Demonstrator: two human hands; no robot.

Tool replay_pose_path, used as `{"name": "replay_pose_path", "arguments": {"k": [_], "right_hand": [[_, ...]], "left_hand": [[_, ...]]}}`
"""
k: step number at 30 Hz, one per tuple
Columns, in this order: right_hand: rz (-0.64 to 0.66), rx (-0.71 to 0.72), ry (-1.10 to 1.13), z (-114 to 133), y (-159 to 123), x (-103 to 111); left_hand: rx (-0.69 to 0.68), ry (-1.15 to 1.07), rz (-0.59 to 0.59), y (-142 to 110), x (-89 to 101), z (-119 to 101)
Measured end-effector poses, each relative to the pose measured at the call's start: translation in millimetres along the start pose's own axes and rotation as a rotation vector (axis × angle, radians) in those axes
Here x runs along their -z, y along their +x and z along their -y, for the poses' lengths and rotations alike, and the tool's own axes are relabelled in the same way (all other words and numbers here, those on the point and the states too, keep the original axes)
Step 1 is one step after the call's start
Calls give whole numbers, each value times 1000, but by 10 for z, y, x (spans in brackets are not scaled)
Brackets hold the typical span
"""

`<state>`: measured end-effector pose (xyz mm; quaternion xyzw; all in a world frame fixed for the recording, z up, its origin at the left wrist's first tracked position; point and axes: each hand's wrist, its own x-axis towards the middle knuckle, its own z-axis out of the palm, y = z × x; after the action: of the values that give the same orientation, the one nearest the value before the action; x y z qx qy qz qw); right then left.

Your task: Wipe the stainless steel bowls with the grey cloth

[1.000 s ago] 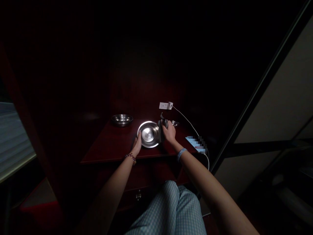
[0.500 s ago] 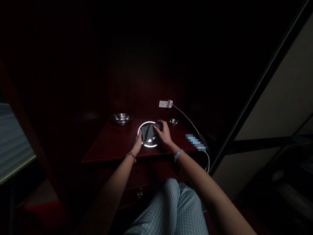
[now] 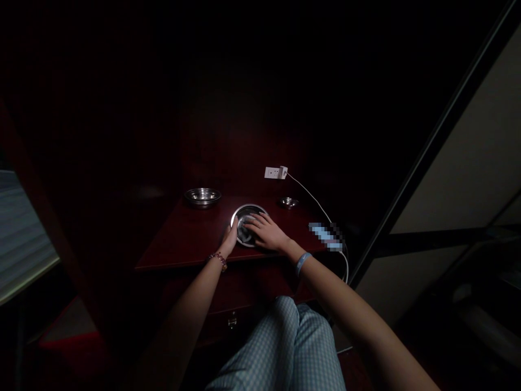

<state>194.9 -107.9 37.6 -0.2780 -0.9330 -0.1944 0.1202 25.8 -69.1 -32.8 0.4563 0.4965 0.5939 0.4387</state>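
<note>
A shiny steel bowl sits near the front of a dark red wooden table. My left hand grips its near-left rim with fingers curled on the edge. Over the bowl, my right hand lies flat with fingers spread, pressing a grey cloth down into it. Most of the cloth is hidden under that hand.
A second steel bowl stands at the back left, a small steel dish at the back right. A white wall socket with charger feeds a white cable to a phone at the table's right edge. My knee in checked trousers is below.
My right hand brought the grey cloth from the bowl's right side down into the bowl and now presses flat on it. The left hand stayed on the rim.
</note>
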Motion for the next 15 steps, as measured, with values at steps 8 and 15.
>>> {"name": "replay_pose_path", "arguments": {"k": [8, 15], "right_hand": [[123, 63, -117, -11, -141, 21], [112, -31, -102, 152, -234, -72]], "left_hand": [[8, 95, 5, -17, 7, -39], [-13, 136, 45, -15, 15, -35]]}}
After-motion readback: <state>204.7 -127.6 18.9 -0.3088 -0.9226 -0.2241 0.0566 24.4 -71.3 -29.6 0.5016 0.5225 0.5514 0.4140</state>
